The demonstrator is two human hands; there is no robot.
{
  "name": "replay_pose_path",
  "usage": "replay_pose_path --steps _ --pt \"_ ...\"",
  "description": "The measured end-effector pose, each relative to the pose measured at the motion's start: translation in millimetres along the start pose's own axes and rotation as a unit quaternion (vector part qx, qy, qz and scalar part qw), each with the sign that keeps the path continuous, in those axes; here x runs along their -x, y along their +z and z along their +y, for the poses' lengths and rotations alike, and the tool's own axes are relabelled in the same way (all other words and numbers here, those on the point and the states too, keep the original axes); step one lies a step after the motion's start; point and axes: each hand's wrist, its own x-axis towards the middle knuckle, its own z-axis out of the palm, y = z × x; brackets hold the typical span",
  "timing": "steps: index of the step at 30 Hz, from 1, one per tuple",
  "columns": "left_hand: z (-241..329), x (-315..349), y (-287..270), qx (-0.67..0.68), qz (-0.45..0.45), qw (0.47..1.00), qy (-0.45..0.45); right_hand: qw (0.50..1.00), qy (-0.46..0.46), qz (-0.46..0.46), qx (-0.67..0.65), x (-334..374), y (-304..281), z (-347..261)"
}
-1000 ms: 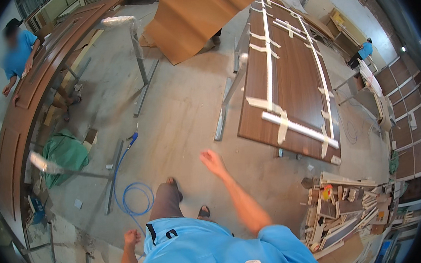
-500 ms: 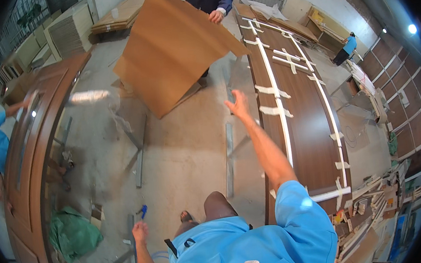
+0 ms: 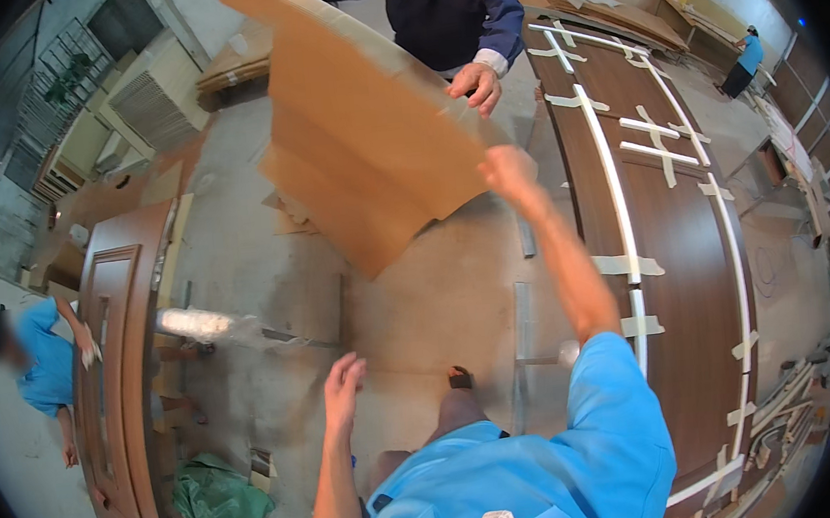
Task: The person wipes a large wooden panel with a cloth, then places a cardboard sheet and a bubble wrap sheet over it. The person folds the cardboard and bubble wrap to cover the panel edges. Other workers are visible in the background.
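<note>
A large brown cardboard sheet [image 3: 356,146] hangs tilted in front of me. Its right corner meets my right hand [image 3: 510,172], whose fingers are closed around the edge there; motion blurs the fingertips. Lower down, my left hand [image 3: 343,382] is raised in the air with its fingers apart and nothing in it. Across from me a co-worker in a dark blue jacket [image 3: 433,16] holds the sheet's far edge, one hand [image 3: 477,86] just beyond my right hand.
To my right lies a long dark brown door panel [image 3: 679,285] with white strips taped on. A brown panelled door [image 3: 125,324] stands at left, with a person in blue [image 3: 39,341] beside it. A green bag [image 3: 219,498] and metal stand legs [image 3: 522,348] are at floor level.
My right hand has gone from open to closed on the sheet's corner. My left hand has risen. The co-worker and sheet appear closer, and the view has shifted.
</note>
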Motion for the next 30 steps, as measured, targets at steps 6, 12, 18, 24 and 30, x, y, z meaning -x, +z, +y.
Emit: replay_pose_path --steps 6,12,18,24,30 --pt "134 -72 89 0.039 -0.06 0.993 0.091 0.985 -0.145 -0.042 -0.084 114 11 -134" --pt "152 -66 70 0.124 0.014 0.979 0.159 0.985 -0.098 -0.102 -0.099 213 -5 -225" --pt "104 -54 20 0.018 -0.062 0.978 0.197 0.969 -0.023 -0.166 -0.182 296 5 -265" --pt "101 -43 6 -0.084 -0.186 0.97 0.133 0.906 0.196 -0.068 -0.368 400 9 -276" --pt "102 56 27 -0.003 -0.28 0.935 0.216 0.741 0.484 -0.047 -0.463 464 33 -246"
